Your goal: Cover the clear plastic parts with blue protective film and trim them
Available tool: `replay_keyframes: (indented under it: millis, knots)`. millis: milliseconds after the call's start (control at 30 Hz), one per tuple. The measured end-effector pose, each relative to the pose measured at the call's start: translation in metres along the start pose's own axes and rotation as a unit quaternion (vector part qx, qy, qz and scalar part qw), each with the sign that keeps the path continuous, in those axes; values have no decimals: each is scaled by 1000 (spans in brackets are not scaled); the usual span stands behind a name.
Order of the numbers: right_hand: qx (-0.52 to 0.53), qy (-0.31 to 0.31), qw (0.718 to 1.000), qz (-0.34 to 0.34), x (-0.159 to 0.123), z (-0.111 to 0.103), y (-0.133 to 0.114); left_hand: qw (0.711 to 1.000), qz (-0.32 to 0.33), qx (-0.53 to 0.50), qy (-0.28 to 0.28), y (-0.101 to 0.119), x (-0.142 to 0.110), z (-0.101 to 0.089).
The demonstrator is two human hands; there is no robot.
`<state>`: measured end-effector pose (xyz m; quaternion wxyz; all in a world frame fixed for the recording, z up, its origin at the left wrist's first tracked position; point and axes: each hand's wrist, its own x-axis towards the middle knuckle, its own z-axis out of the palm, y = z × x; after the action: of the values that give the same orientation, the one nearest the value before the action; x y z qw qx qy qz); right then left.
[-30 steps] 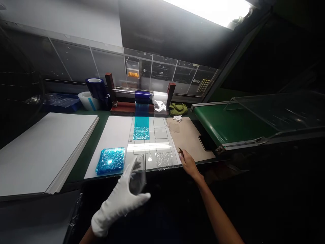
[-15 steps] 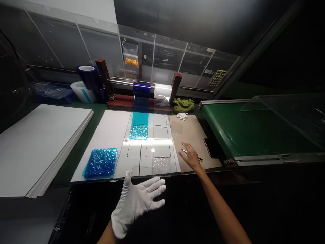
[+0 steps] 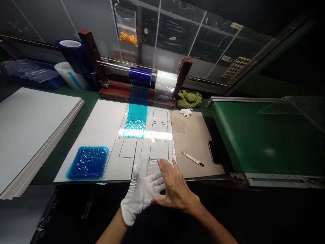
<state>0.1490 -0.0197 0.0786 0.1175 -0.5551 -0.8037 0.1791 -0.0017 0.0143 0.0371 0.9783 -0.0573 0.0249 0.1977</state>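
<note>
My left hand [image 3: 141, 195], in a white glove, lies palm up at the near table edge with its fingers spread under a small clear plastic piece [image 3: 149, 167]. My bare right hand [image 3: 175, 188] rests flat across that piece and the gloved fingers, with its own fingers stretched out. Both hands hover over the front of a white template sheet [image 3: 127, 166] marked with rounded rectangles. A craft knife [image 3: 192, 158] lies loose on the brown mat [image 3: 195, 135], to the right of my hands.
A pile of crumpled blue film [image 3: 87, 162] lies left of my hands. A teal film strip [image 3: 134, 120] runs from a roll [image 3: 140, 75] on a wooden holder. There is a phone [image 3: 215, 152], a green conveyor [image 3: 254, 135] on the right, and stacked white sheets [image 3: 30, 128] on the left.
My right hand put the knife down on the brown mat and came left onto the clear piece. My gloved left hand turned palm up and rose to the table edge. The view tilted down.
</note>
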Motion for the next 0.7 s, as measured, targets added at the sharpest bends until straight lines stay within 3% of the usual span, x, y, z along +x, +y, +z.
replay_keyframes:
  millis: [133,300,400,700]
  knots:
    - [-48,26,998,-3,14,3,29,998,22,-25,56,3,-1,-16]
    - [-128,46,991,16,45,18,86,991,-4,-69,118,-7,-26,-47]
    - [-154,38,987,12,60,30,112,982,-8,-96,161,-17,-38,-54]
    - [-154,13,988,-29,76,51,132,978,24,-99,180,-23,-31,-52]
